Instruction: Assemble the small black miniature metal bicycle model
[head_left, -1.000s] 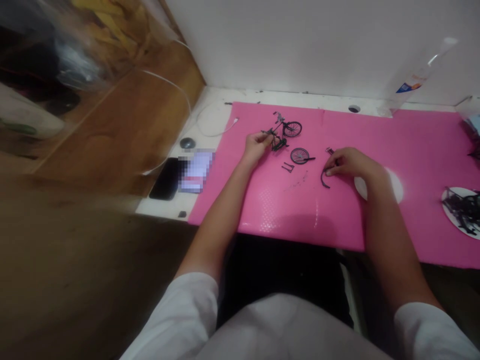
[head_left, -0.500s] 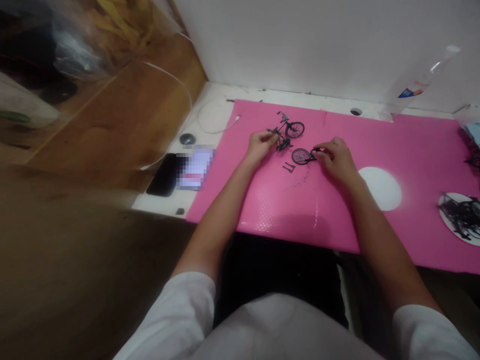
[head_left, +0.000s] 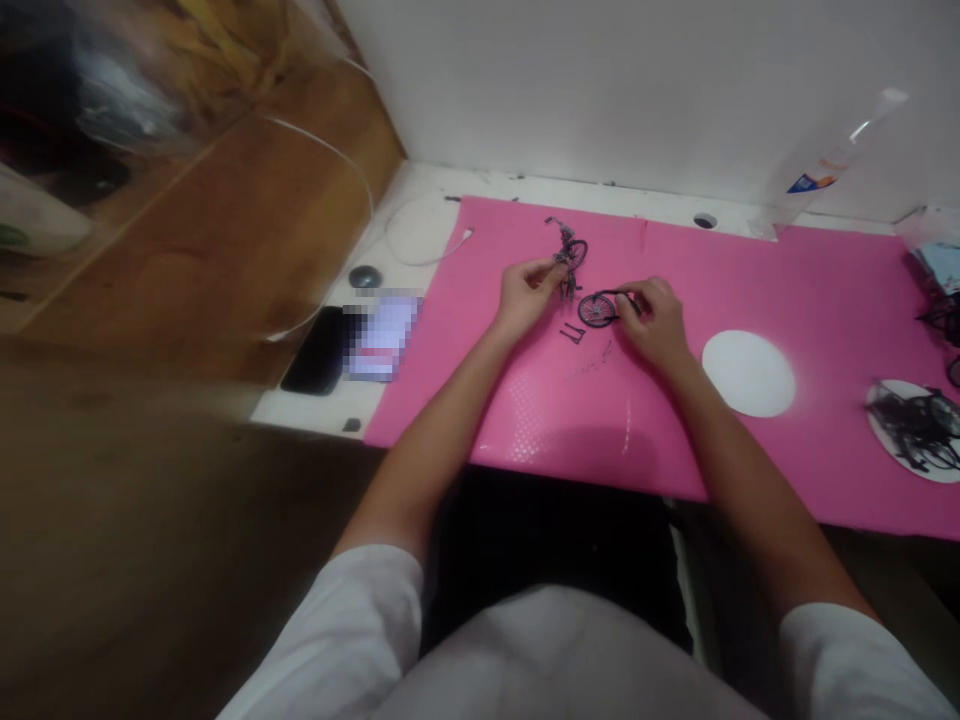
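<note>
My left hand point(head_left: 531, 293) is closed on a small black model bicycle frame point(head_left: 568, 262) that has handlebars and a front wheel. To its right, my right hand point(head_left: 654, 315) pinches a dark part attached to a small spoked wheel point(head_left: 597, 310), with a curved piece along its top like a mudguard. The frame and the wheel are close together, but I cannot tell whether they touch. Below them a small dark U-shaped part point(head_left: 573, 333) lies on the pink mat point(head_left: 540, 400). Several tiny bits point(head_left: 592, 365) are scattered nearby.
Right of my right arm lies a white disc point(head_left: 748, 373). A white plate point(head_left: 885, 430) with black model parts stands at the far right. Behind are a clear plastic bottle point(head_left: 825, 175) and a table hole. A dark phone point(head_left: 319, 350), a lit screen point(head_left: 386, 335) and a white cable point(head_left: 420, 262) lie left.
The bicycle frame has turned in my left hand, so its front wheel now looks narrower. My right hand has shifted slightly left with the wheel, whose curved piece shows more. The camera has moved a little.
</note>
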